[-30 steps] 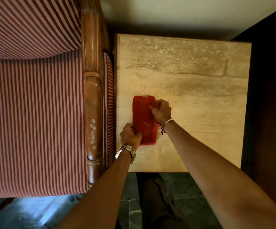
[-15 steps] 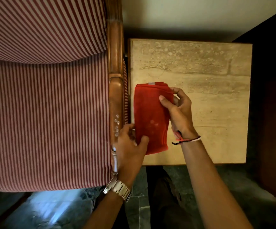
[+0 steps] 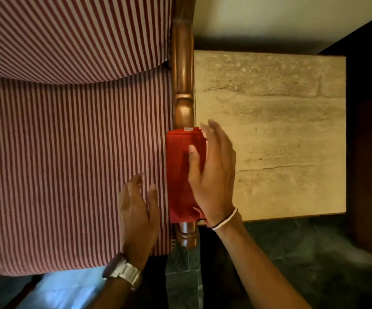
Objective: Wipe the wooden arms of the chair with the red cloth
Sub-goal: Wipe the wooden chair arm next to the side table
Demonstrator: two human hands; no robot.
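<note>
The folded red cloth lies draped over the chair's right wooden arm, covering its front half. My right hand presses on the cloth from the right, thumb on top and fingers spread along its outer side. My left hand hovers open over the striped seat cushion, just left of the cloth and not touching it. The arm's rounded front end pokes out below the cloth.
A beige stone-topped side table stands close against the chair's right side. Dark furniture borders the table on the right. The striped backrest fills the upper left. Green tiled floor lies below.
The cloth was lifted off the stone table and carried left onto the wooden arm. My left hand let go of it and moved over the seat; my right hand stayed on it.
</note>
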